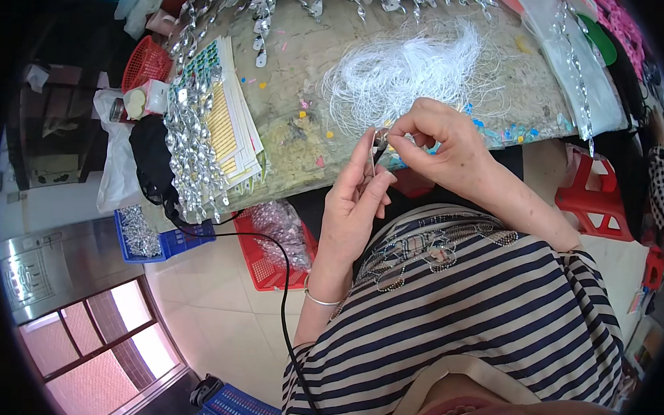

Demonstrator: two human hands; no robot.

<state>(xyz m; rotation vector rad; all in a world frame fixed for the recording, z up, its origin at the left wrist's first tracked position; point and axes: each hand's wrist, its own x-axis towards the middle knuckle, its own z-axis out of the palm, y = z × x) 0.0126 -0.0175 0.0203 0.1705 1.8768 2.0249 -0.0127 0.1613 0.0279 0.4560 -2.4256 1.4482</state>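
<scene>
Just over the table's near edge, both hands come together at a small shiny silvery piece (380,139). My left hand (351,204) holds it from below, fingers raised and thumb bent inward. From the other side my right hand (442,144) pinches at the piece with thumb and forefinger, the other fingers curled. The piece is too small to name, and fingers partly cover it. Behind the hands lies a loose tangle of white thread (414,68) on the worn table (291,125).
Twisted silver strands (191,148) hang over the table's left side beside stacked printed sheets (229,120). Below stand a red basket (264,278) and a blue basket (177,244). A black cable (284,293) runs past my left arm. A red stool (595,198) stands at right.
</scene>
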